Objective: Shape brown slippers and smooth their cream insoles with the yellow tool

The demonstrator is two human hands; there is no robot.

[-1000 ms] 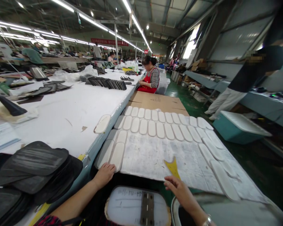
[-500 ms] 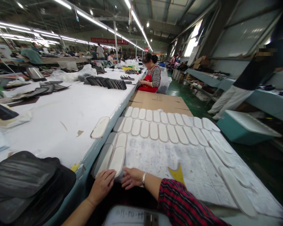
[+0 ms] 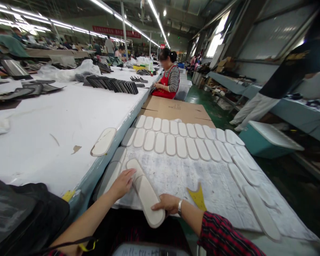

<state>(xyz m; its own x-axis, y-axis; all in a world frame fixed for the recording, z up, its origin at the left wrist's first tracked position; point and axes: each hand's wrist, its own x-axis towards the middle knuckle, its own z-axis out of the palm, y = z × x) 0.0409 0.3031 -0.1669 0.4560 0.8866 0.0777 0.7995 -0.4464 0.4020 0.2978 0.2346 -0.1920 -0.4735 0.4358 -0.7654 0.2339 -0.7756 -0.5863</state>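
Note:
A pair of overlapping white oval pads (image 3: 146,193) with greyish edges slants across the near edge of the covered work surface. My right hand (image 3: 169,203) is closed on the near end, its thumb on top and its fingers under the rim. That end sticks out past the surface's edge. At the far end, my left hand (image 3: 123,183) has its fingers curled together against the pads' left edge; its thumb is hidden. Left of it lie greyer oval pads (image 3: 110,177), partly covered by my wrist. Rows of similar oval pads (image 3: 170,144) line the back and right side.
A yellow notched piece (image 3: 198,198) lies right of my right hand. One loose oval pad (image 3: 103,142) rests on the white table (image 3: 69,106), with black stacked pieces (image 3: 18,217) at its near left. A co-worker in a red apron (image 3: 168,80) sits beyond the cardboard (image 3: 173,106).
My right hand has taken hold of the pads' near end, and the pair has swung to the right and towards me. My left hand has moved forward along their edge. The view has shifted slightly.

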